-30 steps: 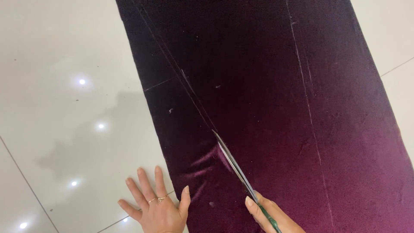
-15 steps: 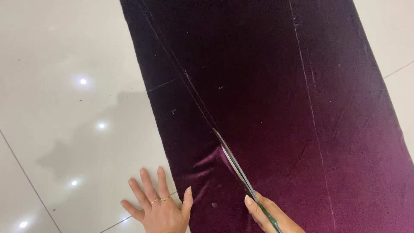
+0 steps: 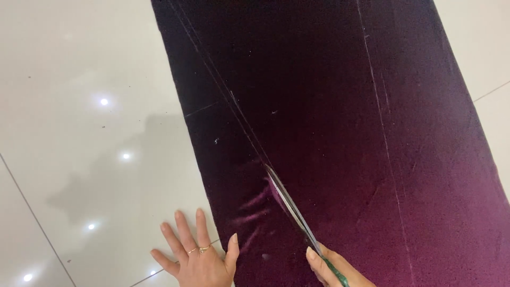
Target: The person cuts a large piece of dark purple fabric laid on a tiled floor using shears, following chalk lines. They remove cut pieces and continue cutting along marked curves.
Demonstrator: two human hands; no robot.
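Right hand (image 3: 334, 268) was closed around the green-handled scissors (image 3: 292, 207) at the bottom edge of frame, thumb on top of the handle; only part of the hand was in view. Scissor blades ran up and to the left from the hand, lying in the dark maroon velvet fabric (image 3: 340, 122), tip sitting on a faint chalk line (image 3: 223, 87) that continued diagonally toward the top left of the cloth. Couldn't tell how far apart the blades were; they read as one narrow silver strip. Left hand (image 3: 196, 258) was open and flat, fingers spread, palm down on the white tiled floor (image 3: 79, 159), thumb touching the fabric's left edge, holding nothing. Two rings (image 3: 199, 249) on its fingers. Fabric lay spread flat on the floor, filling most of the frame from top to bottom, with small creases just left of the blades near the thumb. A second pale chalk line (image 3: 382, 133) ran down the right part of the cloth, well apart from the scissors. Ceiling-light reflections dotted the floor tiles to the left.
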